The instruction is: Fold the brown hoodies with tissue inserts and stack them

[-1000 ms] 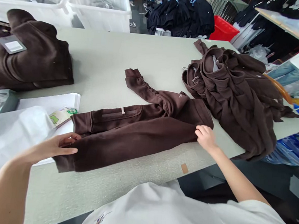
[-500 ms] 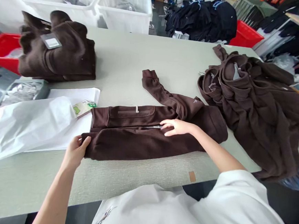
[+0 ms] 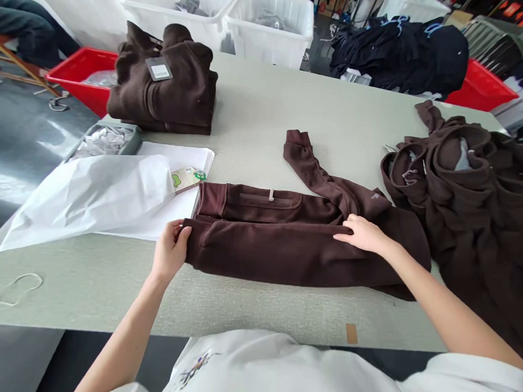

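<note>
A dark brown sweatshirt [image 3: 275,254] lies lengthwise in front of me, its near side folded in a long straight strip. My left hand [image 3: 171,252] pinches the hem corner at its left end, thumb on top. Further right, my right hand [image 3: 362,234] has its fingers closed on the upper edge of the folded strip. Behind that edge a pocket [image 3: 265,199] with a pale zip pull shows. One sleeve [image 3: 307,157] sticks out toward the far side, bent at the shoulder. A small light logo sits near the sleeve's base.
Brown garments [image 3: 474,194] lie heaped at the right. Folded brown garments [image 3: 175,86] with a tag are stacked at back left. A white plastic bag [image 3: 94,195], a hang tag [image 3: 185,180], a grey box [image 3: 134,138] and a string loop [image 3: 16,288] lie left. White bins [image 3: 269,39] stand behind the table.
My right hand has moved along the sweatshirt toward its right end and now grips the fold edge. The gap with a light strip is covered. My left hand keeps the hem corner.
</note>
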{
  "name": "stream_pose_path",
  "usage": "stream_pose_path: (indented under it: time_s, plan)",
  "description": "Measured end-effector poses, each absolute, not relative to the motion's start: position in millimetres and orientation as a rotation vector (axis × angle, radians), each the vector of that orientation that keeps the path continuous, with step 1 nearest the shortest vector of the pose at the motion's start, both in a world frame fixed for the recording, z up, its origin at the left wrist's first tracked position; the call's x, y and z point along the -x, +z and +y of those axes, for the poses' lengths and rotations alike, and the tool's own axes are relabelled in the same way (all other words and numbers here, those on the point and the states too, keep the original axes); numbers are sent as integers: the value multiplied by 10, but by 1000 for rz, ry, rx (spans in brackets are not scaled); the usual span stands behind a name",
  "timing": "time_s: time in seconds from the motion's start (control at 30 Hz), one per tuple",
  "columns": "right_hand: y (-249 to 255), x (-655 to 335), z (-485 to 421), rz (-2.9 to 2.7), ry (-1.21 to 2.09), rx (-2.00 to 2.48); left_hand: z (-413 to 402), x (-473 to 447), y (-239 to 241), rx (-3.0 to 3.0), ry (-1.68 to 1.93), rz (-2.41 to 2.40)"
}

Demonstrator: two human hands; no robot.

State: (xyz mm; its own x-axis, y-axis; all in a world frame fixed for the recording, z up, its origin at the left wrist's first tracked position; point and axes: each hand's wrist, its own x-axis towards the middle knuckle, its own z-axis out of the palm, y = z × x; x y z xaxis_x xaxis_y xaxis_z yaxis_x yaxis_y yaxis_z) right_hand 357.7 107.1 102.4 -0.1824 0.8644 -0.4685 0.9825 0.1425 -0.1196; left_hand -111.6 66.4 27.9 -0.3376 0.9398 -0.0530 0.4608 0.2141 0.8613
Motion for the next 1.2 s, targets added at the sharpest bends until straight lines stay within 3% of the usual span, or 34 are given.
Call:
stream_pose_path:
  time_s: [0.13,0.27,0.53,0.6,0.77,0.9,1.0,1.2]
  plan:
    - [772,-3506,953,2205,-186,-1911,697,1033,437,-1391,630,2080]
    - [658,-3207,839,2562,156,-1851,829,972,591,-1306,528,1992]
    - [496,-2967,1001,2673,344,-1693,810,874,465,-1215,1017,2006]
    - [464,-3014,1111,2673,352,-1622,759,895,434,-1252,1049,2013]
    - [432,-3042,1154,2765,321,-1564,628,772,644,-1695,750,2279]
    - [538,-2999,838,2817,352,-1763,534,367,772,-2342,790,1905]
    - [541,-3007,547,2721,230,-1848,524,106,560,-2506,599,1624]
    - [445,-3381,40,2338,70,-2270,588,148,174,-2486,433,1659]
